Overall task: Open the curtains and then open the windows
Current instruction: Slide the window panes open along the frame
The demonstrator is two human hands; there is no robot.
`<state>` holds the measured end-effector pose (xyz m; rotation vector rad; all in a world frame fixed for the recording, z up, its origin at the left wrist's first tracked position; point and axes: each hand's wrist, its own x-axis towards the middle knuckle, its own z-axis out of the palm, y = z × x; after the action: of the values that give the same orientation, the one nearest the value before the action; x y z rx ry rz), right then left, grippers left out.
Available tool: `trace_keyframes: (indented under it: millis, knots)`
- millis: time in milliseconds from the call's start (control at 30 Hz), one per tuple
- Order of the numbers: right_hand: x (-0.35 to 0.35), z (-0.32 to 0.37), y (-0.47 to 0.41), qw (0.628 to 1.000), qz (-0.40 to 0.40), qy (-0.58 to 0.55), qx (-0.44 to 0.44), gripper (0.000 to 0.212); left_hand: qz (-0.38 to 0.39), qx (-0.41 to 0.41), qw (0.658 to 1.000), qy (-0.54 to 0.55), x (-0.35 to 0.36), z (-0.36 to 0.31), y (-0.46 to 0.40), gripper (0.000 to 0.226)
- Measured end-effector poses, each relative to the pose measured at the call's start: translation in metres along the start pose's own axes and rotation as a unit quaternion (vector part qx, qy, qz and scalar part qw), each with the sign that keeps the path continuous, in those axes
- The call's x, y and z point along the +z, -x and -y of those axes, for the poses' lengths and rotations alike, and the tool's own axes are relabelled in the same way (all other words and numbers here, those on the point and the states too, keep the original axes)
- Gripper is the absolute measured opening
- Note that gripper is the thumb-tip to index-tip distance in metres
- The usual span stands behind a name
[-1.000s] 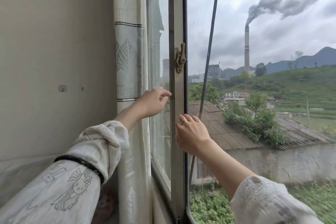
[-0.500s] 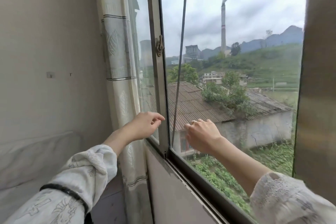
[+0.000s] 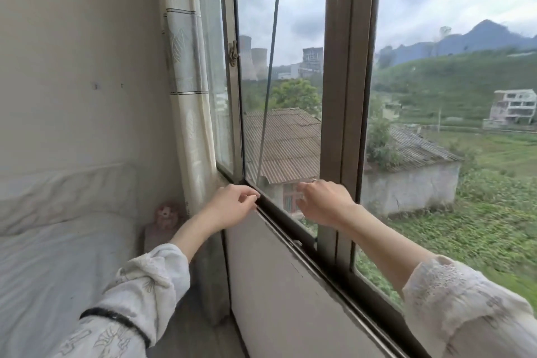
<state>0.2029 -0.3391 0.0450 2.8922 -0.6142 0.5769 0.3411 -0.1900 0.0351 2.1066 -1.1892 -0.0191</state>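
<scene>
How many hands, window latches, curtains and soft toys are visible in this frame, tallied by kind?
Hands: 2, the left hand and the right hand
Window latches: 1, the brass latch
Curtains: 1, the pale curtain gathered by the wall
Soft toys: 1, the pink toy in the corner, blurred
Total: 5

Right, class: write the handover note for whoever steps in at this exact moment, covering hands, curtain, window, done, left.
Left hand: loosely curled at the lower window track, holding nothing.
Right hand: raised beside the pane, empty, ring on one finger.
Curtain: gathered at the wall, so it is already open.
Sliding sash: pushed left, latch on its frame; the gap beside it looks open.
Left: check the right-hand pane, which I cannot judge.
</scene>
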Motion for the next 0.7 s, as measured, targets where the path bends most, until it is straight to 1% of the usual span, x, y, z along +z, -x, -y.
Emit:
trace_keyframes:
  millis: [67, 100, 267, 367, 467, 633, 700]
  knots:
    - [-0.003, -0.004, 0.042, 0.999, 0.034, 0.002, -0.005, 0.035, -0.020, -0.019, 0.998, 0.050, 0.013, -0.018, 0.038, 0.024]
    - [-0.007, -0.007, 0.066, 0.999, 0.052, 0.007, -0.009, 0.034, -0.020, -0.024, 0.998, 0.054, 0.023, -0.030, 0.064, 0.023]
    - [-0.032, -0.018, 0.150, 0.997, 0.083, 0.004, -0.006, 0.034, 0.039, -0.020, 0.999, 0.016, 0.046, -0.065, 0.160, 0.024]
    - [-0.050, -0.019, 0.197, 0.998, 0.069, -0.011, -0.005, 0.036, 0.040, -0.035, 0.998, 0.023, 0.042, -0.087, 0.197, 0.024]
    - [-0.071, -0.021, 0.246, 0.998, 0.049, -0.032, 0.002, 0.041, 0.035, -0.025, 0.998, 0.054, 0.041, -0.120, 0.230, 0.023]
    - [-0.103, -0.032, 0.319, 0.999, -0.020, -0.027, 0.017, 0.047, 0.022, 0.009, 0.993, 0.116, 0.053, -0.179, 0.276, 0.024]
    - [-0.117, -0.036, 0.354, 0.998, -0.046, -0.029, 0.040, 0.050, 0.033, 0.020, 0.990, 0.132, 0.066, -0.201, 0.299, 0.024]
